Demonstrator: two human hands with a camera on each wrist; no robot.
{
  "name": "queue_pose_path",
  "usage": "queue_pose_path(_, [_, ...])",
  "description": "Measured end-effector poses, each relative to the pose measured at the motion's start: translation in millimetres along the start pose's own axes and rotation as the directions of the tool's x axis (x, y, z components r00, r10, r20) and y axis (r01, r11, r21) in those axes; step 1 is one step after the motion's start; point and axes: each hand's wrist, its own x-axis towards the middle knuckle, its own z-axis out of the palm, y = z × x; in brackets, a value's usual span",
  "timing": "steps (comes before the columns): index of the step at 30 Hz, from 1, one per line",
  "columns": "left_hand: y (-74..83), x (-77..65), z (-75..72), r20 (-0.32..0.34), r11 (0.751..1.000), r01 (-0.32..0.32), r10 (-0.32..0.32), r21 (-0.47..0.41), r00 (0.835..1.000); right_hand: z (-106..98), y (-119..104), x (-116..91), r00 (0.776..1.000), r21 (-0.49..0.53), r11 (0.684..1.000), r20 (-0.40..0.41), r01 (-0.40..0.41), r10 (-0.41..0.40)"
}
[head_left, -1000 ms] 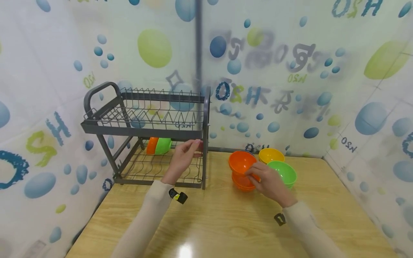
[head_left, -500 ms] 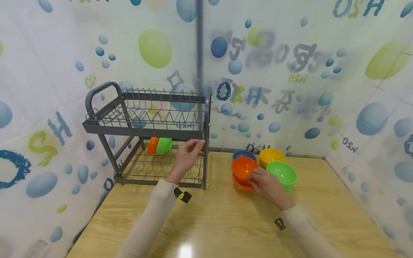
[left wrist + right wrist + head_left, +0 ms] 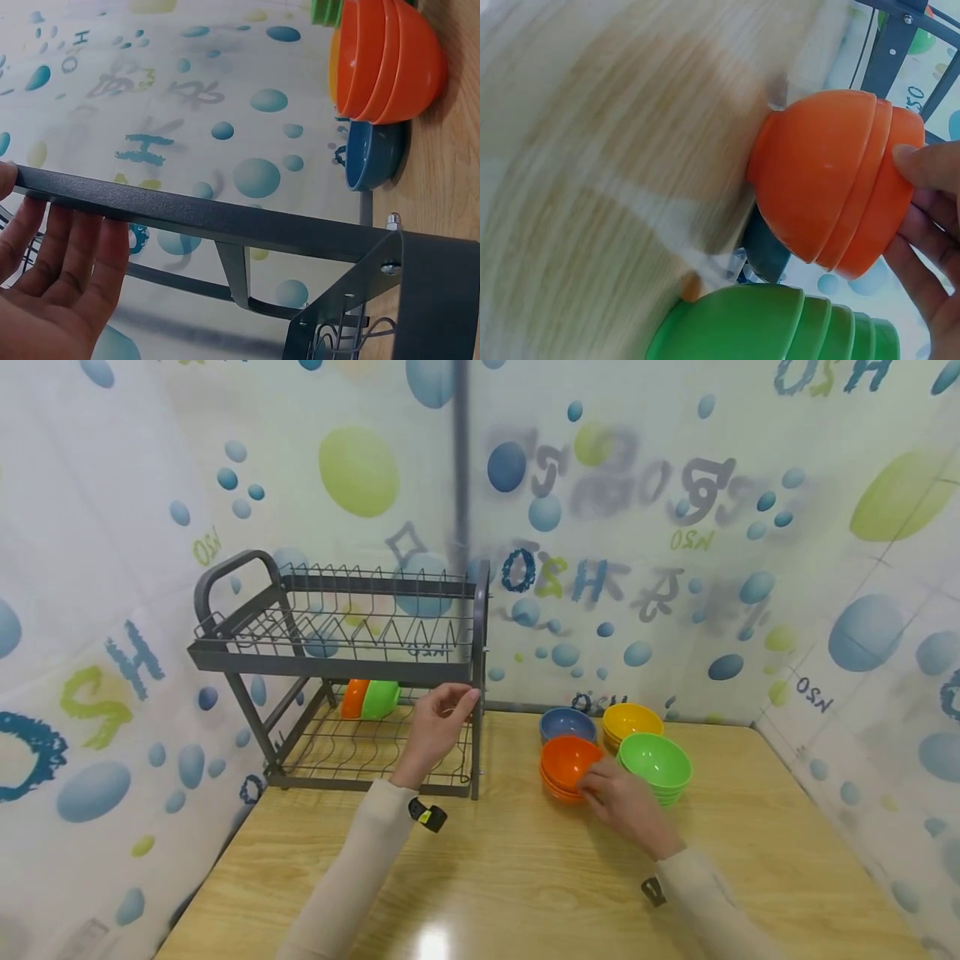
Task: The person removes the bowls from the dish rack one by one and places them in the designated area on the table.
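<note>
My right hand pinches the rim of the top orange bowl, thumb on its outer wall. That bowl sits nested in a stack of orange bowls. My left hand grips the right front post of a dark grey two-tier dish rack, with the thumb on one side and the fingertips on the other. On the rack's lower tier an orange bowl and a green bowl stand on edge side by side, partly hidden by the upper tier's frame.
Behind the orange stack is a blue bowl. Yellow bowls stand at the back right, and a stack of green bowls is right of the orange one. Patterned sheeting encloses the wooden table.
The top orange bowl, raised above its stack a second ago, has come down into it with my right hand. The blue bowl behind shows more. My left hand stays on the post.
</note>
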Motion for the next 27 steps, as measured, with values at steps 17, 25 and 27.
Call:
queue_pose_path(17, [-2.1, -2.4, 2.4, -0.022, 0.999, -0.040, 0.041, 0.035, 0.999, 0.4, -3.9, -0.5, 0.997, 0.010, 0.998, 0.044, -0.062, 0.062])
queue_pose_path(25, [-2.8, -2.6, 4.0, -0.039, 0.996, -0.081, 0.082, 0.029, 0.996, -2.6, -7.8, 3.6, 0.979, 0.111, 0.978, 0.121, -0.176, 0.163])
queue_pose_path(27, [-2.7, -2.9, 4.2, -0.042, 0.996, -0.092, 0.092, 0.021, 0.995, -3.0, -9.1, 6.5, 0.978, 0.172, 0.966, 0.112, -0.191, 0.173])
